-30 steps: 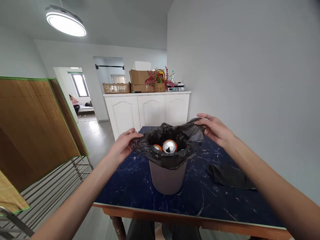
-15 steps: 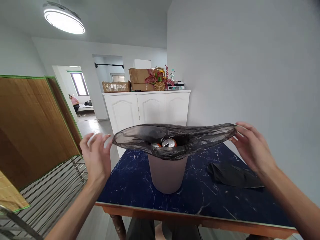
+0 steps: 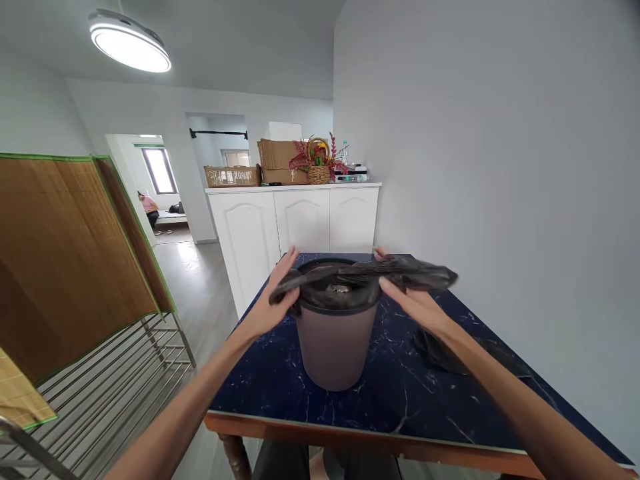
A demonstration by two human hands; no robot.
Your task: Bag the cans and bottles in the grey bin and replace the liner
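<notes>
A pinkish-brown trash bin [image 3: 334, 350] with a dark rim stands upright on the blue marbled table [image 3: 400, 400]. A thin black trash bag [image 3: 420, 273] is gathered loosely across its mouth. At the bin's left side my left hand [image 3: 273, 300] holds the bag between thumb and fingers. My right hand [image 3: 413, 303] grips it on the right, thumb in front and fingers partly hidden behind the plastic. One end of the bag sticks out past my right hand. Inside the opening a silvery can top [image 3: 341, 289] shows, blurred and mostly covered.
Another folded black bag [image 3: 440, 350] lies right of the bin, partly behind my right forearm. A metal rack [image 3: 150, 360] with a bamboo mat stands at left. Behind the table is a white cabinet [image 3: 300, 220] bearing boxes and a flower basket [image 3: 319, 175]. A person sits in the far room.
Both hands have moved inward to the bin's sides. The bag, stretched wide above the bin before, is now bunched and lower, so the bin's rim shows and the cans are mostly covered.
</notes>
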